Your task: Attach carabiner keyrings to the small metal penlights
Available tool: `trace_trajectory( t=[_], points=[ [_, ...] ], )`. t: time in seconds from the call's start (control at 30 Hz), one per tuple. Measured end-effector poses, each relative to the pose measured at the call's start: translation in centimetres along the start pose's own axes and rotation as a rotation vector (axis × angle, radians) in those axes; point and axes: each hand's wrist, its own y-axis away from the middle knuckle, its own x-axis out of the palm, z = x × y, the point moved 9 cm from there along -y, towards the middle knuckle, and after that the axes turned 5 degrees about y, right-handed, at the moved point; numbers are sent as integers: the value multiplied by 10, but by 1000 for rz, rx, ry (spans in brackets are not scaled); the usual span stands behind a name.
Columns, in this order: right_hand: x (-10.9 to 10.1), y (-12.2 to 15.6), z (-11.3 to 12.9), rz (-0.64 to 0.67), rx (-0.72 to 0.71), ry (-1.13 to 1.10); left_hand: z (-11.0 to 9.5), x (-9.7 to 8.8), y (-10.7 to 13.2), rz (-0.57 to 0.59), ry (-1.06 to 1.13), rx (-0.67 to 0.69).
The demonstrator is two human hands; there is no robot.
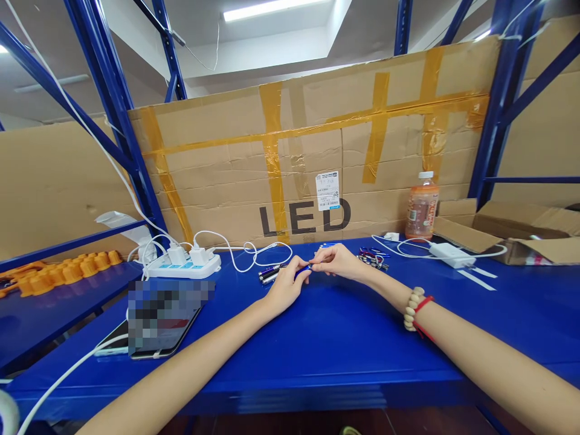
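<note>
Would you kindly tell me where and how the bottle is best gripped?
I'd grip the bottle around its middle, coming from the near side: it stands upright, with the cardboard panel behind and an open box to its right.

1. Blue pen [310,267]: slim, pinched by the fingertips of the left hand [287,284] and right hand [338,262], its visible part slanting, the rest hidden by the fingers.
2. Dark and silver pens [270,276]: lying close together on the desk [353,338], just beside the left hand.
</note>
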Motion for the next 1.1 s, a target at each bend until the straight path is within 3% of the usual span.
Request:
trace_trajectory(
  t=[0.6, 1.1],
  points=[
    [1, 1, -8, -22, 68, 61, 0, -4, -1, -45, 9, -26],
    [1, 3, -5, -53, 113, -108, 1, -5, -3, -86, 144, -15]
  ],
)
